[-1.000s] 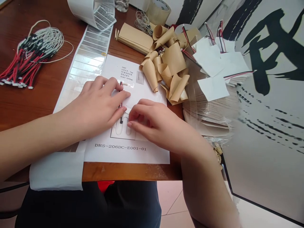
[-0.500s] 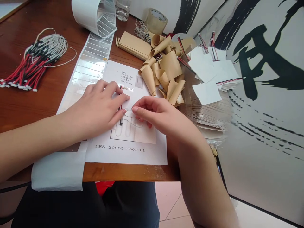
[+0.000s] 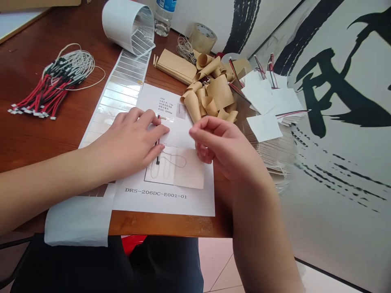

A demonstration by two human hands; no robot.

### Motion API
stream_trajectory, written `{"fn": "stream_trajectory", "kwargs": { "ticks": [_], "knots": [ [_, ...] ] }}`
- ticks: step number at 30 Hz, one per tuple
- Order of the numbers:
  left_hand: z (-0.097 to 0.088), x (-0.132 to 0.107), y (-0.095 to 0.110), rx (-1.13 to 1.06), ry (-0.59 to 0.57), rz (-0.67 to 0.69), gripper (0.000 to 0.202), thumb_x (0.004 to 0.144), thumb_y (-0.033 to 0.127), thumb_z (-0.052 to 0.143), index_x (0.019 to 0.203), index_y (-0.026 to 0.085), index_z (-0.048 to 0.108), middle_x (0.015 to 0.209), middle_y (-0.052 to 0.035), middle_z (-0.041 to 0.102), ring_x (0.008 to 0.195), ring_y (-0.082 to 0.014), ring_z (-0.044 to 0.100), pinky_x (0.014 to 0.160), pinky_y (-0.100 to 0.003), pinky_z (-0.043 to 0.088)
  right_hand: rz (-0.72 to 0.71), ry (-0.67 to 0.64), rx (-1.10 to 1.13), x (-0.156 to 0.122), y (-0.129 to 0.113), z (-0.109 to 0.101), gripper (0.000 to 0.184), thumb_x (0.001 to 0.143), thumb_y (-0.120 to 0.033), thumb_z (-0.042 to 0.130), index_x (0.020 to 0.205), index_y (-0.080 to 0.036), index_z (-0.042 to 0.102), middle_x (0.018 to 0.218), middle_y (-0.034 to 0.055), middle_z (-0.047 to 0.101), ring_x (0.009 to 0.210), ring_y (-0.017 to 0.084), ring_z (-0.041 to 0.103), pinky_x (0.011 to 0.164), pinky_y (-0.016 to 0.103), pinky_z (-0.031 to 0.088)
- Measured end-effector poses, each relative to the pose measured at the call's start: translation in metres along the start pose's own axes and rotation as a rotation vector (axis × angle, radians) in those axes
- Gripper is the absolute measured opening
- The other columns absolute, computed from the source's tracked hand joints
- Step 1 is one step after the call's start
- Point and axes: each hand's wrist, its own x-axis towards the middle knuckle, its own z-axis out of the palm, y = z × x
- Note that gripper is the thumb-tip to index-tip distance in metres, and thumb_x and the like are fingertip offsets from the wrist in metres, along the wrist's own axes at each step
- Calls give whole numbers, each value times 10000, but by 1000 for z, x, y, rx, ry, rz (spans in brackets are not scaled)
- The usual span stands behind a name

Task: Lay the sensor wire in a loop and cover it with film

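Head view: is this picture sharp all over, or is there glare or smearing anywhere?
In the head view, the light is soft, with glare on the glossy strip. The left hand and printed sheet look fairly sharp, the right hand slightly soft, and the stack near the right looks smeared and warped.

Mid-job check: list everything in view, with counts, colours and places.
Desk: one, brown, under everything.
Wire bundle: one, red, black and white, far left.
Label strip: one, white and silver, rolled at top.
Bottle: one, clear, top.
Tape roll: one, tan, top.
Paper curls: many, tan, right of sheet.
Cards: several, white, far right, some with wires.
Printed sheet: one, white, front centre.
Wire: one, red and black, on sheet.
Paper patch: one, tan, on sheet.
Left hand: one, on wire.
Right hand: one, raised over sheet.
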Motion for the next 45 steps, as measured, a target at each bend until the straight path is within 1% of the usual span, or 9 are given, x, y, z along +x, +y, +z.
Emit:
{"fn": "stream_trajectory", "kwargs": {
  "ticks": [4,9,12,14,17,19,22,24,45],
  "knots": [
    [0,0,0,-10,11,1,495,1031,404,396,1423,215,631,1372,-169,578,1239,-405,516,1025,-613,465,-58,-84,-208,-5,0,4,229,760,-260,868,763,-181,654,697,-37,581,555,62,487,490,214,367],
    [0,1,0,-21,-6,-13,480,1028,409,408,1404,224,643,1373,-154,574,1227,-396,516,1029,-600,463,45,23,118,1,-2,-6,229,781,-300,824,766,-189,624,618,-58,522,469,57,445,413,206,363],
    [0,1,-1,-28,-11,-13,472,1026,415,422,1403,232,639,1375,-145,571,1233,-386,512,1049,-593,453,23,85,211,1,-6,-12,234,754,-266,824,763,-191,603,622,-71,494,464,44,417,378,184,309],
    [0,1,-1,-31,-7,-12,472,1028,421,420,1409,240,633,1381,-141,566,1239,-381,509,1054,-593,450,-20,80,108,-3,-8,-13,236,740,-239,829,777,-202,599,614,-78,496,462,46,416,373,181,290],
    [0,1,0,-27,-11,-20,477,1027,425,419,1414,242,628,1390,-141,562,1249,-385,504,1054,-598,449,49,-105,-230,-9,-10,-11,212,749,-244,826,806,-212,625,614,-69,535,484,67,462,380,192,281],
    [0,1,0,-22,-20,-23,479,1027,417,411,1415,237,627,1394,-144,562,1254,-386,501,1056,-596,448,97,-206,-453,-12,-11,-6,170,789,-266,794,817,-211,635,661,-52,584,529,81,507,415,205,321],
    [-1,1,0,-20,-18,-22,477,1025,406,408,1410,232,629,1394,-145,565,1248,-384,504,1055,-593,448,21,-252,-703,-14,-11,1,101,836,-224,726,800,-198,636,781,-29,658,633,93,549,554,237,430],
    [-1,1,0,-20,-18,-24,473,1024,406,412,1405,233,633,1393,-144,567,1243,-384,509,1055,-593,448,-9,-290,-804,-14,-10,5,76,840,-178,686,783,-196,641,750,-33,643,658,103,538,600,253,435],
    [-2,0,0,-37,-12,-20,489,1021,410,405,1414,229,634,1407,-155,569,1248,-388,500,1054,-597,443,-55,-234,-1028,-16,1,15,76,792,-172,574,748,-210,623,662,1,610,596,141,485,564,282,370]
  ]
}}
